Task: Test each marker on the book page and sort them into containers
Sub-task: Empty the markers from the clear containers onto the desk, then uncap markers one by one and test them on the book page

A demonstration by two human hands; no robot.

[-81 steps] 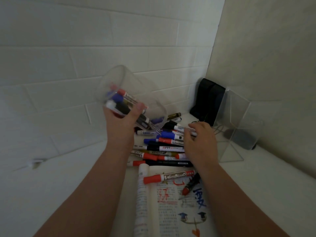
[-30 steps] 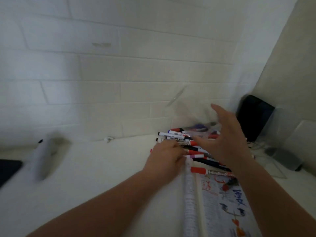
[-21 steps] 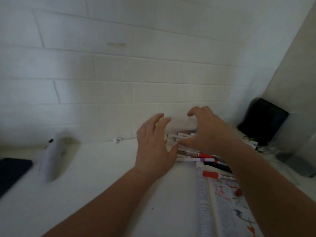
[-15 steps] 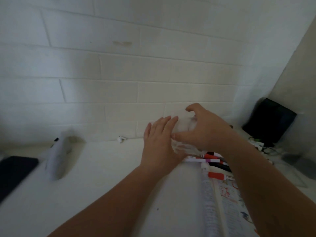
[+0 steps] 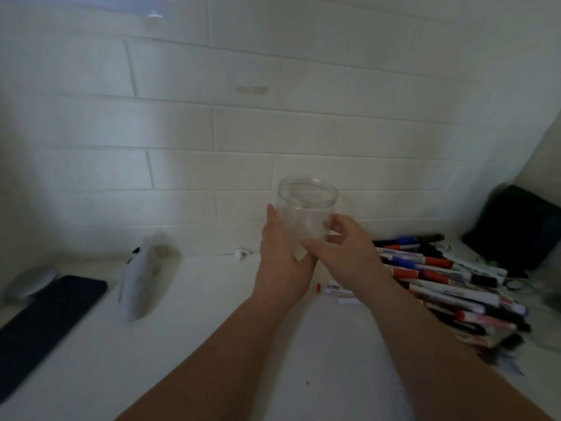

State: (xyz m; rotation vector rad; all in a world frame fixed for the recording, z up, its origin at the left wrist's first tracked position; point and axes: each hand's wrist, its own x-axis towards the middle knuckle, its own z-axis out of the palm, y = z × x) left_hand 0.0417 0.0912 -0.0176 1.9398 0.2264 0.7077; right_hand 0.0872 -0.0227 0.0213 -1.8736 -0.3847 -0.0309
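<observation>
Item 1. Table (image 5: 182,344): white top, running from the near edge to the wall.

Item 2. Pad (image 5: 45,314): dark, flat, at the near left.

Item 3. Left hand (image 5: 282,262): palm against the jar's left side and lower part, fingers straight up along the glass. It supports the jar rather than clasping it.

Item 4. Right hand (image 5: 343,256): thumb and forefinger curled onto the jar's right side, grasping it.

Item 5. Jar (image 5: 306,214): clear, upright, mouth up, nothing inside. It sits between the two hands at the middle of the table. Whether its base touches the table cannot be told.

Item 6. Marker (image 5: 334,288): white with a red end, lying flat and partly under the right wrist.

Item 7. Markers (image 5: 440,281): loose heap on the table to the right of the hands, with red, blue and black caps, apart from the jar.

Item 8. White object (image 5: 139,284): long and blurred, left of the hands.

Item 9. Mouse (image 5: 30,281): grey, touching the pad's far end.

Item 10. Earbud (image 5: 241,253): small, white, at the foot of the wall.

Item 11. Black case (image 5: 516,226): in the far right corner, behind the markers.

Item 12. Wall (image 5: 243,132): white brick.
</observation>
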